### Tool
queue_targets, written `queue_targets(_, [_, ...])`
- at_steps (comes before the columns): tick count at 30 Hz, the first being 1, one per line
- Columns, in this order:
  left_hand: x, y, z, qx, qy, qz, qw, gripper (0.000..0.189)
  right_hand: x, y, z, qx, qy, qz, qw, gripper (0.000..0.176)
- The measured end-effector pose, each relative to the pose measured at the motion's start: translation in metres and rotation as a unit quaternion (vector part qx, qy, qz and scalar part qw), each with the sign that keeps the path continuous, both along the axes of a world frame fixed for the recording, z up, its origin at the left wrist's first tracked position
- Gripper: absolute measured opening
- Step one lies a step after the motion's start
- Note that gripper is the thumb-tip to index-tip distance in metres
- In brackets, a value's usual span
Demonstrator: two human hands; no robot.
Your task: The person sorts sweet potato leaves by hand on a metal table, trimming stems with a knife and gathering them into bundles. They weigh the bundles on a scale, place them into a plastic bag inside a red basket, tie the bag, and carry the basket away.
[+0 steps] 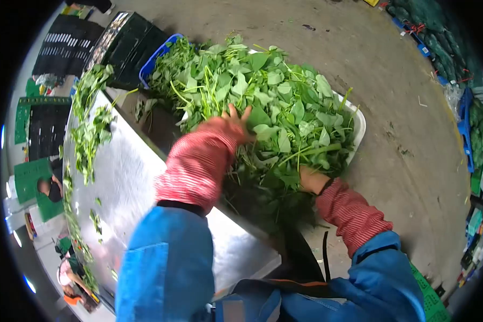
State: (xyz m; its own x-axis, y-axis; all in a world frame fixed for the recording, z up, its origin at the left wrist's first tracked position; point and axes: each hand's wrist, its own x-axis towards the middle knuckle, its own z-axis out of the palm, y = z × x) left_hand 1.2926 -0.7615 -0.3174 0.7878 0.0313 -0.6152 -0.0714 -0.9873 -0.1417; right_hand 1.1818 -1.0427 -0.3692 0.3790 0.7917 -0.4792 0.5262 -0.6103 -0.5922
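A big heap of leafy green stems (284, 102) fills and overhangs a white tub (359, 126), whose rim shows at the right. My left hand (235, 124) lies at the near left side of the heap, its fingers spread against the leaves. At the lower right of the heap, my right hand (312, 180) reaches in among the stems; its fingers are hidden by leaves. Both forearms wear red striped sleeve covers over blue sleeves. Below the heap, darker leaves hang in shadow near my body.
A metal table (123, 166) with scattered greens along its far edge stands at the left. Behind the heap are a blue basket (158, 56) and dark crates (131, 48). Netted bundles (440, 45) line the far right. Other people (72, 276) are at the far left.
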Motion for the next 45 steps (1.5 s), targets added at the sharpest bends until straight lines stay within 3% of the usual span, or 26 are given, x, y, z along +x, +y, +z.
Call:
queue_targets(2, [0.028, 0.034, 0.026, -0.113, 0.134, 0.019, 0.984, 0.113, 0.002, -0.006, 0.056, 0.032, -0.033, -0.004, 0.999, 0.036])
queue_targets(4, [0.018, 0.047, 0.079, -0.126, 0.142, 0.005, 0.982, 0.120, 0.000, 0.005, 0.112, 0.028, -0.087, -0.068, 0.994, 0.036])
queue_targets(6, [-0.032, 0.054, 0.080, -0.126, -0.042, -0.030, 0.991, 0.094, -0.004, 0.024, 0.149, 0.013, -0.134, -0.144, 0.980, 0.039])
queue_targets(7, [-0.046, 0.052, 0.065, -0.123, -0.130, -0.031, 0.983, 0.093, -0.008, 0.038, 0.152, -0.002, -0.143, -0.146, 0.979, 0.040])
queue_targets(8, [-0.062, 0.033, 0.040, -0.118, -0.179, -0.020, 0.976, 0.091, -0.010, 0.050, 0.142, -0.025, -0.123, -0.109, 0.986, 0.042])
queue_targets(10, [-0.068, -0.008, 0.000, -0.087, -0.205, 0.021, 0.975, 0.089, -0.023, 0.059, 0.092, -0.029, -0.193, -0.040, 0.980, 0.044])
queue_targets(11, [-0.067, -0.026, -0.016, -0.071, -0.202, 0.043, 0.976, 0.087, -0.027, 0.059, 0.042, -0.078, -0.127, -0.045, 0.988, 0.041])
queue_targets(14, [-0.080, -0.064, -0.056, -0.037, -0.210, 0.071, 0.974, 0.083, -0.022, 0.047, -0.031, -0.134, 0.025, -0.062, 0.989, 0.053])
queue_targets(18, [-0.084, -0.076, -0.088, -0.017, -0.254, 0.050, 0.966, 0.078, 0.005, 0.051, -0.088, -0.130, 0.026, -0.108, 0.985, 0.052])
queue_targets(22, [-0.077, -0.084, -0.087, -0.023, -0.253, 0.050, 0.966, 0.073, 0.008, 0.055, -0.105, -0.111, 0.015, -0.144, 0.983, 0.052])
queue_targets(27, [-0.060, -0.087, -0.025, -0.091, -0.165, 0.063, 0.980, 0.067, -0.008, 0.048, -0.078, -0.056, -0.010, -0.164, 0.985, 0.051])
queue_targets(30, [-0.044, -0.074, 0.050, -0.175, -0.092, 0.058, 0.979, 0.063, -0.017, 0.037, -0.036, -0.006, -0.033, -0.137, 0.990, 0.050])
queue_targets(32, [-0.037, -0.058, 0.110, -0.231, -0.060, 0.037, 0.971, 0.061, -0.013, 0.039, 0.021, -0.078, -0.059, -0.055, 0.994, 0.047])
queue_targets(33, [-0.039, -0.048, 0.141, -0.258, -0.057, 0.030, 0.964, 0.060, -0.008, 0.038, 0.078, -0.145, -0.077, -0.001, 0.986, 0.044])
queue_targets(34, [-0.041, -0.037, 0.174, -0.289, -0.061, 0.028, 0.955, 0.058, -0.006, 0.039, 0.126, -0.139, -0.124, 0.024, 0.982, 0.039])
queue_targets(36, [-0.052, -0.005, 0.226, -0.384, -0.149, 0.084, 0.907, 0.056, 0.007, 0.037, 0.204, -0.149, -0.196, 0.057, 0.968, 0.035])
queue_targets(37, [-0.069, 0.014, 0.241, -0.448, -0.225, 0.123, 0.856, 0.046, 0.031, 0.020, 0.212, -0.072, -0.060, -0.004, 0.996, 0.034])
queue_targets(38, [-0.086, 0.033, 0.256, -0.508, -0.298, 0.145, 0.795, 0.036, 0.035, 0.024, 0.247, 0.012, 0.176, -0.167, 0.970, 0.036])
queue_targets(39, [-0.131, 0.047, 0.280, -0.318, -0.348, 0.130, 0.872, 0.039, 0.036, 0.029, 0.290, 0.131, 0.247, -0.198, 0.939, 0.032])
queue_targets(40, [-0.157, 0.064, 0.281, -0.262, -0.374, 0.083, 0.886, 0.040, 0.037, 0.024, 0.284, 0.336, 0.353, -0.352, 0.799, 0.029])
queue_targets(42, [-0.213, 0.100, 0.265, -0.147, -0.411, 0.009, 0.900, 0.043, 0.049, 0.048, 0.289, 0.145, 0.199, -0.457, 0.855, 0.023])
queue_targets(43, [-0.255, 0.108, 0.279, -0.231, -0.467, 0.084, 0.849, 0.039, 0.028, 0.051, 0.274, 0.133, -0.205, -0.237, 0.940, 0.021])
queue_targets(44, [-0.306, 0.111, 0.299, -0.311, -0.517, 0.155, 0.782, 0.035, 0.006, 0.050, 0.257, 0.107, -0.565, 0.031, 0.817, 0.020])
queue_targets(45, [-0.360, 0.115, 0.317, -0.383, -0.565, 0.220, 0.697, 0.032, -0.025, 0.070, 0.252, 0.209, -0.413, -0.065, 0.884, 0.017])
